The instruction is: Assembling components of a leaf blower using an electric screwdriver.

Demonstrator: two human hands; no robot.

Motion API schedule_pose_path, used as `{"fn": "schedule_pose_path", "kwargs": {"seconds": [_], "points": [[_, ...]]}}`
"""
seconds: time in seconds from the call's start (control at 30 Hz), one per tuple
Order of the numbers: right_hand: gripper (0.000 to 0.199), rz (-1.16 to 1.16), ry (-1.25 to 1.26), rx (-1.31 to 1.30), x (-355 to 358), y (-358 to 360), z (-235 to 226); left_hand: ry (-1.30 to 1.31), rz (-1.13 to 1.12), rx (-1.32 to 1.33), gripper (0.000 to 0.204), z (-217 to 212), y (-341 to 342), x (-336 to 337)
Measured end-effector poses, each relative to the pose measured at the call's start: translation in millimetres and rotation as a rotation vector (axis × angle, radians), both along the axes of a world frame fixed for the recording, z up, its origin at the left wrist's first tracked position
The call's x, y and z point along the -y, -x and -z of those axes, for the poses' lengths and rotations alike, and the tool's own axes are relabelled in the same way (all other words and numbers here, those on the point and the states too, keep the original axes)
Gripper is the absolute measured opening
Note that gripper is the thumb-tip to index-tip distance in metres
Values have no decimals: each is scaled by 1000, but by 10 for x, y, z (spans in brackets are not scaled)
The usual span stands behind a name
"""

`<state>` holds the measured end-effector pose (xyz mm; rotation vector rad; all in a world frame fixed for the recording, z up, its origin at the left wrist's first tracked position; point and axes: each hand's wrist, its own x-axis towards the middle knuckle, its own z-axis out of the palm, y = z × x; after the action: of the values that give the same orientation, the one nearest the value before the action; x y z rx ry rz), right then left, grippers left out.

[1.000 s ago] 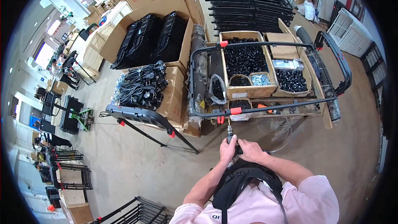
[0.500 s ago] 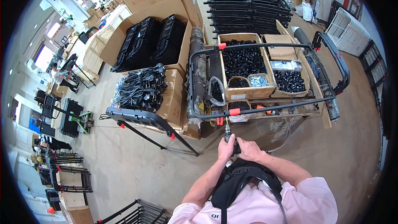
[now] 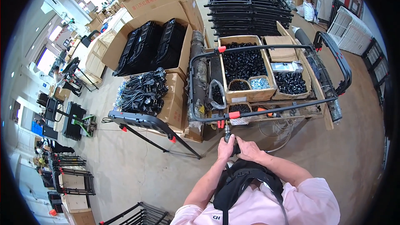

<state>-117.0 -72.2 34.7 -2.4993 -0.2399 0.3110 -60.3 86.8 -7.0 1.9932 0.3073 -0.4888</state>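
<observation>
Both my hands are closed around a power screwdriver (image 3: 227, 131) in front of my chest. My left hand (image 3: 225, 146) wraps its body from the left. From the right, my right hand (image 3: 248, 150) grips the dark handle part. The tool points away from me, its nose up against the near bar of a black tubular frame (image 3: 275, 110), close to a red clip (image 3: 234, 115). Exactly where the tip meets the bar is too small to make out. The frame lies over the bench, with a black upright end at its right.
An open carton of black plastic parts (image 3: 246, 63) and a small box of silvery screws (image 3: 259, 83) sit under the frame. Coiled black power cords (image 3: 143, 91) lie on a carton to the left. A second black frame (image 3: 146, 121) stands before it. Co-workers are far left.
The screwdriver and both hands have shifted slightly away from me, and the tool's nose is closer to the near bar. Both hands keep their grip.
</observation>
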Motion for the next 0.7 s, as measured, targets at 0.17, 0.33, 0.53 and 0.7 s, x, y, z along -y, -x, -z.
{"fn": "schedule_pose_path", "kwargs": {"seconds": [0.17, 0.33, 0.53, 0.7], "points": [[75, -9, -2, -2, 24, -9, -7, -23, 11, -25, 68, -142, -34, 41], [52, -76, -13, 94, -21, -1, -20, -34, -25, 6, 69, -75, -11, 40], [51, -47, -61, 64, -24, 59, -10, -19, -7, 6, 67, -54, 35, 34], [51, -49, -47, 50, -32, 111, 25, 15, -22, -4, 64, -89, 98, 27]]}}
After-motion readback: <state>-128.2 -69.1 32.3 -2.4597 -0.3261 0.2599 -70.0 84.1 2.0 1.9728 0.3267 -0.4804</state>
